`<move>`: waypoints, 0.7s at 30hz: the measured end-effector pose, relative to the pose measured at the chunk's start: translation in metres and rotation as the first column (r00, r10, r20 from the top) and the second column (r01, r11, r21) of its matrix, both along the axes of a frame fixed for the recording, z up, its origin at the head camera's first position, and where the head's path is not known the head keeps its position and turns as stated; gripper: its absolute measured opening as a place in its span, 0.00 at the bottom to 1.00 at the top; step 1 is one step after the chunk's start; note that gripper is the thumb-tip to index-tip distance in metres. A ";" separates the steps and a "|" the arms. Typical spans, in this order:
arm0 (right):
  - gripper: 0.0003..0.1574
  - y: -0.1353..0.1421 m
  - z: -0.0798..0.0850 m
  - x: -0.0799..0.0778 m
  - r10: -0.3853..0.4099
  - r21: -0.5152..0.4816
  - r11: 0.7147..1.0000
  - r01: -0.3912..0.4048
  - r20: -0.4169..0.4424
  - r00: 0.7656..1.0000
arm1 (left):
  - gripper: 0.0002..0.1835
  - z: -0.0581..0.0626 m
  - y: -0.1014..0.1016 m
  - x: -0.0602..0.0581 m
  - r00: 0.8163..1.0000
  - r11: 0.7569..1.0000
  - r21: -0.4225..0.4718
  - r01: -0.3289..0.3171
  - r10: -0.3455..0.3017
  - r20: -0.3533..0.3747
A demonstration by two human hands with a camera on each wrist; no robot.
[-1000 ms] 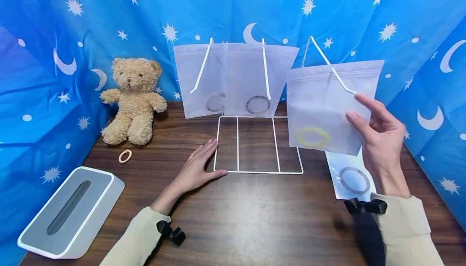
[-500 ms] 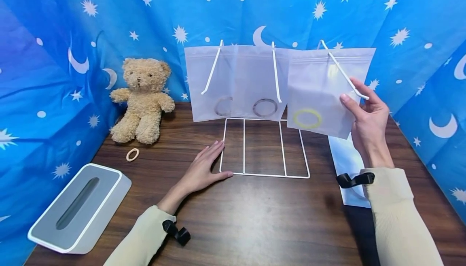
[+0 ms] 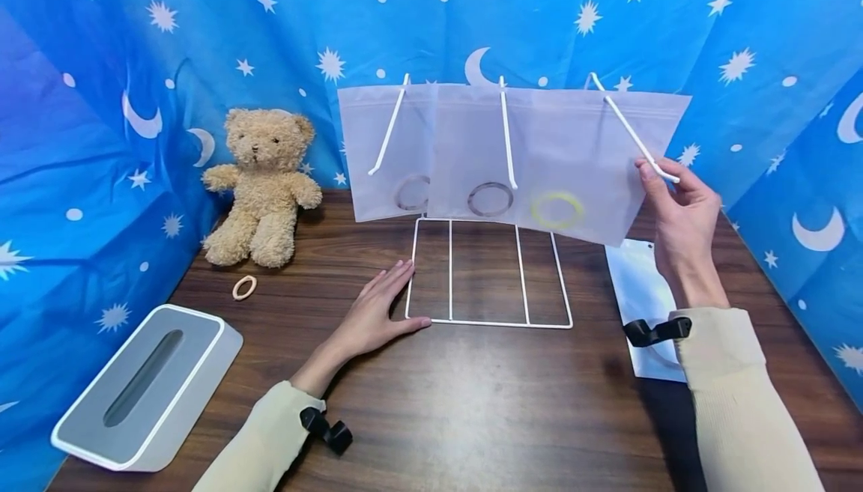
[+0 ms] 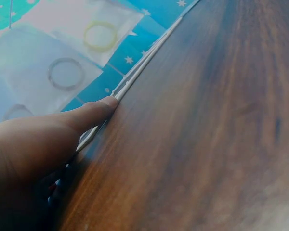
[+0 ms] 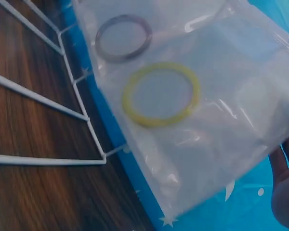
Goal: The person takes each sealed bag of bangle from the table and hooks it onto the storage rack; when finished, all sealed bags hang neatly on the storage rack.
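Observation:
A white wire rack (image 3: 488, 323) stands on the table, with three prongs angled toward me. From its right prong (image 3: 630, 129) hangs a frosted zip bag (image 3: 580, 155) holding a yellow ring (image 3: 556, 210). My right hand (image 3: 689, 215) is at this prong's front end, thumb and forefinger on either side of it, beside the bag's right edge. Two more frosted bags, each with a dark ring (image 3: 490, 198), hang on the middle and left prongs. My left hand (image 3: 371, 311) rests at the rack base's left front corner; its thumb (image 4: 98, 113) touches the front wire.
Another bag (image 3: 637, 290) lies at the right, partly under my forearm. A teddy bear (image 3: 263, 185), a wooden ring (image 3: 244, 287) and a grey tissue box (image 3: 144, 387) are at the left. A blue starry curtain (image 3: 303, 13) surrounds the table.
The yellow-ring bag has moved back along the right prong and left, overlapping the middle bag. My right hand moved back with it, then shifted from its edge to the prong. My left hand stays put.

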State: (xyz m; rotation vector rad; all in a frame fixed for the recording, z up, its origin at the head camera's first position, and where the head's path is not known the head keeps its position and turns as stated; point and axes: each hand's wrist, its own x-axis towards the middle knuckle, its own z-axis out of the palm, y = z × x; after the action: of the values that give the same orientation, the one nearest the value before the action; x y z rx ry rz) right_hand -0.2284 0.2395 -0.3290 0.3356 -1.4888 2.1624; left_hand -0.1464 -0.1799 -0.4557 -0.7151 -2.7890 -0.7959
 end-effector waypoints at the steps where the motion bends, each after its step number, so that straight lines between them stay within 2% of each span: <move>1: 0.22 0.002 -0.001 0.001 -0.017 0.007 1.000 0.017 0.003 1.000 | 0.52 0.000 0.000 0.000 1.000 1.000 -0.001 0.000 0.000 0.002; 6: 0.21 0.020 -0.007 0.013 -0.117 0.103 0.988 0.111 0.056 0.992 | 0.52 -0.001 0.000 0.000 1.000 1.000 -0.002 0.004 -0.004 0.008; 7: 0.23 0.025 -0.009 0.017 -0.144 0.140 0.981 0.132 0.081 0.986 | 0.52 -0.001 0.000 0.001 1.000 1.000 -0.001 0.006 -0.006 0.011; 9: 0.26 0.036 -0.014 0.027 -0.211 0.282 0.946 0.160 0.163 0.964 | 0.52 -0.001 0.000 0.001 1.000 1.000 0.001 0.010 -0.010 0.010; 11: 0.28 0.048 -0.020 0.039 -0.290 0.453 0.879 0.150 0.258 0.921 | 0.52 -0.001 0.000 0.001 1.000 1.000 0.003 0.013 -0.013 0.009; 14: 0.32 0.067 -0.030 0.053 -0.423 0.686 0.722 0.090 0.335 0.842 | 0.52 -0.001 0.000 0.002 1.000 1.000 0.003 0.012 -0.013 0.006; 17: 0.38 0.086 -0.043 0.065 -0.540 0.802 0.596 0.038 0.366 0.758 | 0.52 -0.002 0.001 0.002 1.000 1.000 0.001 0.013 -0.013 0.009; 19: 0.39 0.099 -0.050 0.070 -0.593 0.843 0.539 0.006 0.374 0.713 | 0.52 -0.002 0.001 0.002 1.000 1.000 -0.002 0.017 -0.017 0.012; 21: 0.41 0.110 -0.056 0.075 -0.623 0.867 0.496 -0.047 0.393 0.677 | 0.52 -0.002 0.001 0.002 1.000 1.000 0.000 0.020 -0.020 0.018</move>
State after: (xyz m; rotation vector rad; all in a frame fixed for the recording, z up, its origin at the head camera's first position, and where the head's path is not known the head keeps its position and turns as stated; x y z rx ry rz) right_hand -0.1538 0.3494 -0.3851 -0.5135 -2.7133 1.0974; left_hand -0.1447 -0.1787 -0.4576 -0.7414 -2.8021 -0.8090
